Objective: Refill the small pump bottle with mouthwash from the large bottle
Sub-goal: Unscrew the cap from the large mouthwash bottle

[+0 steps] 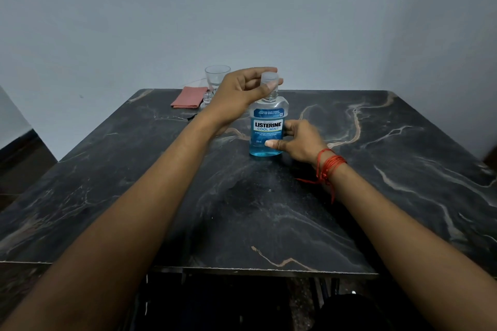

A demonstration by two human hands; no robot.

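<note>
On the dark tabletop point(376, 196), near the middle: a big mouthwash bottle point(267, 126), standing straight up, with blue liquid inside and a blue label.

Right hand point(298, 142) wrapped round the lower part of the big bottle from the right side, thumb pressed flat on the front near the bottom, fingers curled behind. Clamped on the bottle. Red thread band point(329, 165) tied round that wrist, with loose ends hanging down.

Left hand point(243, 88) up high over the bottle's top, arm stretched long across the tabletop from the lower left. Fingers and thumb pinched shut round the clear cap point(269, 80), thumb on the near side, fingers bent over the top. Hard to tell if the cap sits on the neck or just above it.

Far back, behind the left hand: a clear drinking glass point(216, 78), a folded pink cloth point(188, 101) lying flat, and a tiny clear bottle point(206, 98) just beside the cloth, partly hidden by the left wrist. Well apart from the big bottle.
</note>
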